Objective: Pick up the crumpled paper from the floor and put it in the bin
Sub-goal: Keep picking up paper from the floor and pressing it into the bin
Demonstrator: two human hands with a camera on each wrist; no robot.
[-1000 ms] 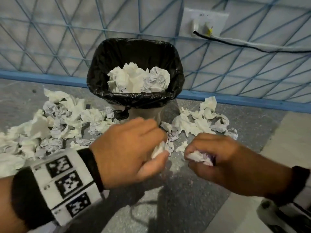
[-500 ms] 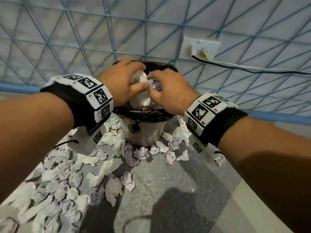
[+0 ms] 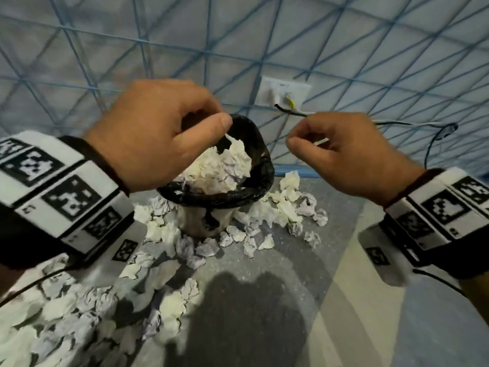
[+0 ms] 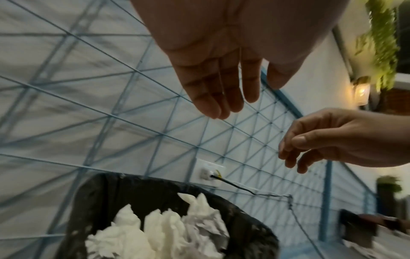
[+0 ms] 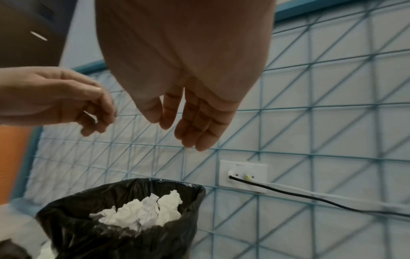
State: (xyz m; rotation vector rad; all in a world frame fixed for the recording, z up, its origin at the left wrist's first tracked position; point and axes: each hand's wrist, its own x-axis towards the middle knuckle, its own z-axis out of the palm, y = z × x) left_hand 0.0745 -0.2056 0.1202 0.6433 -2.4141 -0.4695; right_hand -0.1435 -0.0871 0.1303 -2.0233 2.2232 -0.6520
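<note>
Each wrist wears a black band (image 3: 16, 234) under white blocks (image 3: 66, 192) — printed with black square markers.

A pale wall (image 3: 370, 62) carries a blue diagonal grid of lines, with a blue skirting band (image 3: 288, 169) at its foot. A white socket plate (image 3: 284, 92) is fixed to the wall, and a black cable (image 5: 310, 198) runs from it to the right beside a white cable. In the left wrist view, a lit wall lamp (image 4: 361, 92) and green foliage (image 4: 379, 40) appear at upper right.
</note>
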